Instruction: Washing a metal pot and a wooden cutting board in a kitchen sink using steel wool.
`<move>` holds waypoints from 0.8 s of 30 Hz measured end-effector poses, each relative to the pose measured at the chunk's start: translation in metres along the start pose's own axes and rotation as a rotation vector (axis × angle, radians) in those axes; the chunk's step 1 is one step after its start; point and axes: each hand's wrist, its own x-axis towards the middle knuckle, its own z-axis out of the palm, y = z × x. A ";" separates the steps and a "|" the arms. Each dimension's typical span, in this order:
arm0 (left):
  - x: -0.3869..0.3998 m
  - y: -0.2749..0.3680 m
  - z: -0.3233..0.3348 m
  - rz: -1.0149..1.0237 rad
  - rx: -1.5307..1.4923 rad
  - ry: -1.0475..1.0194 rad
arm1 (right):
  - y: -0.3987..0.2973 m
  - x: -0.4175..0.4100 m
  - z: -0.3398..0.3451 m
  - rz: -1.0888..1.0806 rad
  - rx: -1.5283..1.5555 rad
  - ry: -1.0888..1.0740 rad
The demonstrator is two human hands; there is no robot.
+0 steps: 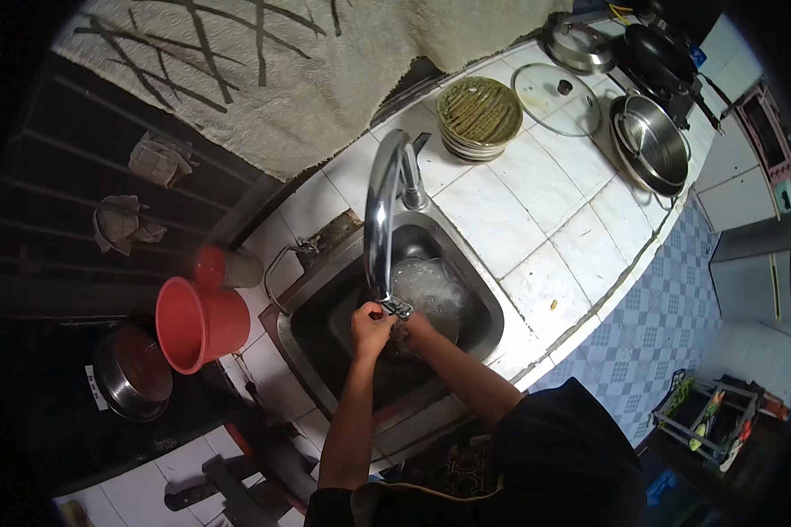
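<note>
A curved chrome faucet (381,217) arches over a stainless steel sink (494,316). At the spout's end is a small shiny piece (397,307), perhaps part of the faucet. My left hand (370,332) has its fingers bent together against this piece; whether it grips it is unclear. My right hand (416,331) reaches into the sink just below the spout, blurred, its fingers partly hidden. Beyond it lies a round vessel (428,283) with rippling water, its rim hard to make out.
Stacked green-patterned bowls (480,112), a glass lid (557,99) and metal pots (652,141) stand on the white tiled counter (554,197). Left of the sink are a red plastic bucket (227,323), a red-lidded jar (237,268) and a steel pot (135,375). A knife (191,495) lies lower left.
</note>
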 end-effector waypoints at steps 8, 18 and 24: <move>-0.019 0.045 0.005 -0.030 -0.255 -0.121 | -0.013 0.006 0.004 0.042 -0.062 -0.202; -0.046 0.068 -0.034 0.183 0.338 0.146 | 0.007 -0.038 0.070 0.180 0.192 -0.159; -0.057 0.073 -0.035 0.114 0.551 0.261 | 0.051 -0.023 0.074 0.227 0.292 -0.074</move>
